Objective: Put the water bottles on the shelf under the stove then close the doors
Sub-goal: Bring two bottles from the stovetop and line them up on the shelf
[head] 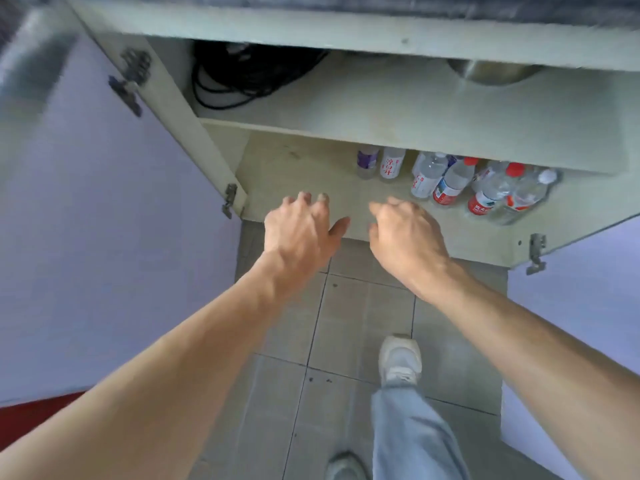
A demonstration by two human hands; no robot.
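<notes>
Head cam looking down, so starting closest: one pale shoe (400,358) planted on the grey floor tiles (346,306), then both forearms reaching out side by side. The left hand (298,230) has its fingers spread with the thumb sticking out, and the right hand (405,233) has its fingers loosely drooped. Both are holding nothing, hovering over the front lip of the lower shelf (294,168). Just past them and off to the right, the water bottles (457,181) are bunched on that shelf, tucked toward the far edge. They look to be standing on their bases with caps up (the wide lens makes the right-hand ones lean). The right hand is clearly the nearer one to them, and the left has bare shelf in front of it. Looks to me like the bottle part is done, so what matters now is the doors: the left door (86,220) is swung out wide to the left of the left hand, and the right door (588,289) is out to the right of the right hand. Each hand is well apart from its door, so each would have to sweep outward first. Farther back, the upper shelf (381,109) holds a coil of black cable (242,74) and a metal pot (495,72).
</notes>
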